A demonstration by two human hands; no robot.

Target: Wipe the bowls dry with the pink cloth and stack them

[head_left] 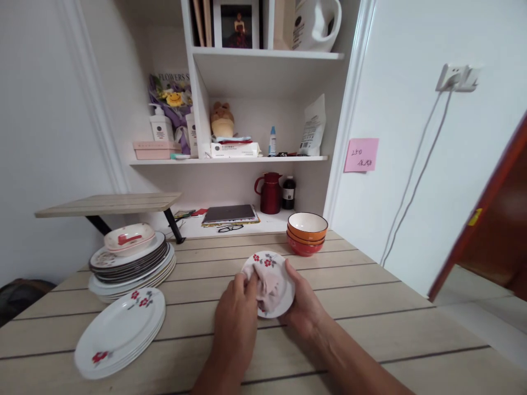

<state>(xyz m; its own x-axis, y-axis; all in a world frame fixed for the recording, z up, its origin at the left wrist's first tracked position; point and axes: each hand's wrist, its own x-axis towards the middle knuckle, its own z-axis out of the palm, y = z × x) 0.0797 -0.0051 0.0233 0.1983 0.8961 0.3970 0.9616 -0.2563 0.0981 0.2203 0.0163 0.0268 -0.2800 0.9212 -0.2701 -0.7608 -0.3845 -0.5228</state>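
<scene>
A small white plate with red flowers and grey leaves is held tilted above the table. My right hand grips its right edge, thumb at the rim and fingers behind it. A pale pink cloth lies crumpled on the plate's face. My left hand is closed on the cloth and presses it against the plate; its fingertips are partly hidden in the folds. To the left lies a stack of oval white plates with matching red flowers.
Behind it stands a taller stack of plates topped by a patterned bowl. Stacked orange and red bowls stand at the back right. A small raised shelf, a laptop, glasses and a red jug are farther back.
</scene>
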